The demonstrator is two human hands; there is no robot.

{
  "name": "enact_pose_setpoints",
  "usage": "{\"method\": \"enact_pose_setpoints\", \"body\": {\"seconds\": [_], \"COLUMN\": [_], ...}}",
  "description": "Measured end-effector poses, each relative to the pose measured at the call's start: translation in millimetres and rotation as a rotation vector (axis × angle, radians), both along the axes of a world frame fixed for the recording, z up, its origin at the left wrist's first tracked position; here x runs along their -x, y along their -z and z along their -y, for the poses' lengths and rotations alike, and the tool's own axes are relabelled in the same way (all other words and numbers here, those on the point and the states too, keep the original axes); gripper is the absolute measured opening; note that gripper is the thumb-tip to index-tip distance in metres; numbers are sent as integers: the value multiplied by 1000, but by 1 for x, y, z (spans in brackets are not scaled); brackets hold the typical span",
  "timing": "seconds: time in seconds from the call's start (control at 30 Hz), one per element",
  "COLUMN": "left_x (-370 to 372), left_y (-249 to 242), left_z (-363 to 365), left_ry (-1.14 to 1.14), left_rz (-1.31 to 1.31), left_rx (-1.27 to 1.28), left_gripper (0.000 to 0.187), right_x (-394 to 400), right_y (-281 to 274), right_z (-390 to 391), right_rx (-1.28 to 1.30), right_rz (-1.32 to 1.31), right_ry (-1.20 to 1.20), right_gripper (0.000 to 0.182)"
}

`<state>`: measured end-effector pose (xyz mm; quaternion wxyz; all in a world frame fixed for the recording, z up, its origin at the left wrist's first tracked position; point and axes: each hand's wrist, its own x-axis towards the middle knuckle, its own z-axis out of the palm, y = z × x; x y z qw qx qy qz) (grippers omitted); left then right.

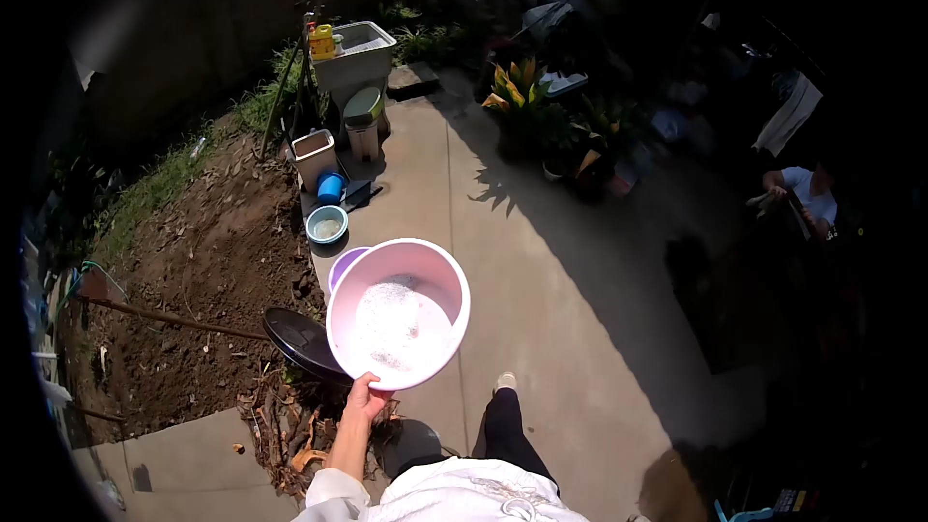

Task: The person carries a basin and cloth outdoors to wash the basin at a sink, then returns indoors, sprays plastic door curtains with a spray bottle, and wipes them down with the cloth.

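Observation:
My left hand [365, 396] is closed on the near rim of a large pink basin [447, 300], which is tilted so that its inside shows. White suds and small dark specks lie in the bottom of the basin. Behind its left edge a purple basin [344, 265] is partly hidden. Below and to the left of the pink basin is a dark round lid or pan [302, 336]. My right hand does not show in the picture.
A light blue basin [327, 224], a blue bucket [331, 187] and a bin [314, 157] line the path toward a grey sink [360, 53]. Dug soil [193, 251] lies left, potted plants [522, 87] beyond. A person [810, 195] is in shade at right.

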<state>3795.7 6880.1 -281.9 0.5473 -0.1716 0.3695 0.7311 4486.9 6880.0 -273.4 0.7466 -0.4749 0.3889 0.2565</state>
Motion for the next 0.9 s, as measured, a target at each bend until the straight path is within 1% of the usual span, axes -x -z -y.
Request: {"method": "enact_pose_setpoints", "body": {"seconds": [0.07,0.1,0.13,0.2,0.23,0.27,0.3,0.33,0.37,0.43,0.47,0.53,0.57,0.63,0.67,0.7,0.73,0.77,0.8,0.83,0.87,0.9], "left_x": [1,6,10,22,28,37,41,46,55,76,96,131,146,176,194,208,224,246,260,269,288,304], "left_y": [27,15,9,9,4,10,1,-17,-14,-18,-12,1,13,4,9,-6,-18,-12,-16,-43,-34,-36], "left_z": [-44,-75,-101,-151,-167,-180,-196,-220,-243,-284,-307,-341,-362,-429,-458,-485,-506,-530,-554,-586,-613,-640], "left_ry": [-19,-35,-25,-90,-136,-153,-176,-200,-248,-275,-287,-274,-278,-253,-258,-273,-267,-262,-301,-287,-277,-265], "left_rz": [17,29,-26,-22,-3,-10,0,10,-12,-31,-35,-87,-92,-181,-179,-136,-76,-30,-22,-33,-42,-47], "left_rx": [-34,-62,-38,-41,-7,21,38,41,23,80,83,112,118,177,174,182,167,156,139,111,106,96], "left_gripper": [59,59,58,62,63,63,64,66,67,67,67,66,66,64,62,59,57,56,54,53,54,54], "right_x": [5,10,21,57,94,150,195,250,300,381,420,474,495,528,536,535,532,528,520,513,511,489], "right_y": [22,22,20,17,6,-3,-16,-59,-71,-101,-117,-132,-106,-96,-75,-71,-74,-66,-69,-81,-66,-44], "right_z": [-97,-151,-210,-331,-398,-460,-516,-569,-621,-699,-733,-788,-809,-859,-883,-906,-920,-934,-946,-956,-964,-978], "right_rx": [-41,-71,-103,-192,-273,-321,-547,-562,-637,-616,-601,-594,-591,-645,-606,-556,-501,-463,-421,-398,-402,-364], "right_rz": [1,-1,-18,-57,-88,-103,-111,-152,-140,-153,-157,-172,-182,-269,-326,-360,-329,-299,-275,-328,-328,-329], "right_ry": [-39,-67,-104,-213,-347,-544,-834,-897,-1042,-1121,-1149,-1186,-1188,-1224,-1198,-1137,-1049,-1037,-1019,-944,-854,-704], "right_gripper": [31,31,32,34,34,36,39,41,42,43,43,43,43,41,39,37,38,38,38,39,40,40]}}
